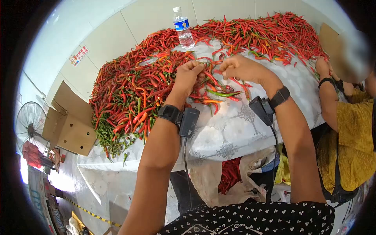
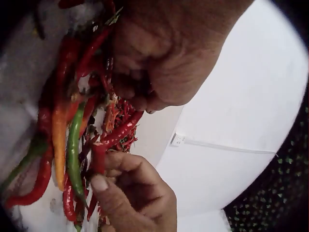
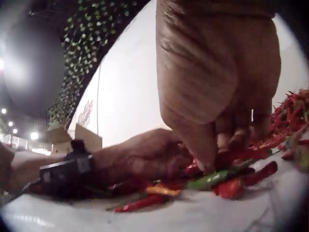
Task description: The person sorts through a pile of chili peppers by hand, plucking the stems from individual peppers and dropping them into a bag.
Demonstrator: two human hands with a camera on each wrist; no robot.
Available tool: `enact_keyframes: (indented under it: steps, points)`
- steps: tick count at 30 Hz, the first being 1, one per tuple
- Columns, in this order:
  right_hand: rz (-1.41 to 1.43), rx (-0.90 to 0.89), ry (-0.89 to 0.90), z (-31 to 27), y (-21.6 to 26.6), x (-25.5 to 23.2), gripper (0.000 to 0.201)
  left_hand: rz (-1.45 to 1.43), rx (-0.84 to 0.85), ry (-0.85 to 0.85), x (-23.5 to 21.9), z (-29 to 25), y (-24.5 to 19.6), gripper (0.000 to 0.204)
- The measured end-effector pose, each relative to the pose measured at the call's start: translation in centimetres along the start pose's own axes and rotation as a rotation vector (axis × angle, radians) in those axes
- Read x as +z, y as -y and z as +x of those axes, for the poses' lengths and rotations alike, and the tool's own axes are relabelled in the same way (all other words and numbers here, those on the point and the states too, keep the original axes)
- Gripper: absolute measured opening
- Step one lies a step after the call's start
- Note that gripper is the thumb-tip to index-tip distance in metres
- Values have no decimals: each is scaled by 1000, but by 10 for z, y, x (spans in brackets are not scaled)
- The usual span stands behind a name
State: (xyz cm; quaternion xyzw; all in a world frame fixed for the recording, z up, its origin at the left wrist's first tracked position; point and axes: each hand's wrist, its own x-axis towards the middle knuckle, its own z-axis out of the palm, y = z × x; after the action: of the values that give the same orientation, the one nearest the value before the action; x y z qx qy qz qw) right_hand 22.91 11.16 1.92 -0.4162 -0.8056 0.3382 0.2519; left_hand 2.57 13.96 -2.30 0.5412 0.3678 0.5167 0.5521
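The left wrist view shows the right hand pinching a red pepper between thumb and finger, a grip the head view does not resolve. This pepper is nearer than the water bottle. The left hand, also nearer than the bottle, has bent fingers; whether it grasps anything cannot be determined. Only the head view shows the fan, far left of the bottle. Patterned white tablecloth extends before the bottle; a pale wall stands behind it.

Right hand — cropped atop right wrist view, second person's head blurred; sticker print illegible
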Motion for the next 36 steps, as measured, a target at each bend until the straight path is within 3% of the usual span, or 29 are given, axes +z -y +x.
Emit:
enact_keyframes:
  steps: [1,3,5,7,9,12,15,26,34,36]
  points:
    - [238,16,-27,4,-2,-4,18,-69,-1,32,-1,1,0,8]
    - [345,-26,49,12,-6,-12,20,-123,-2,13,1,3,1,7]
    - [842,23,-7,22,-18,-6,19,-176,-7,-7,2,2,1,5]
    - [935,24,-24,27,-26,-1,20,-233,19,-28,2,2,1,4]
    - [1074,53,-170,25,-35,5,19,-190,22,-54,1,4,0,3]
    - [1113,55,-250,23,-44,4,16,-165,27,-75,0,1,3,2]
    - [1107,42,-204,20,-41,7,13,-208,58,-90,8,1,0,2]
    - [1021,-16,-219,18,-33,17,16,65,106,114,25,-9,-3,1]
    - [1086,-80,-323,21,-41,8,15,159,70,56,22,-6,-3,2]
    - [1185,-53,-342,19,-42,6,16,290,225,61,22,-7,-3,7]
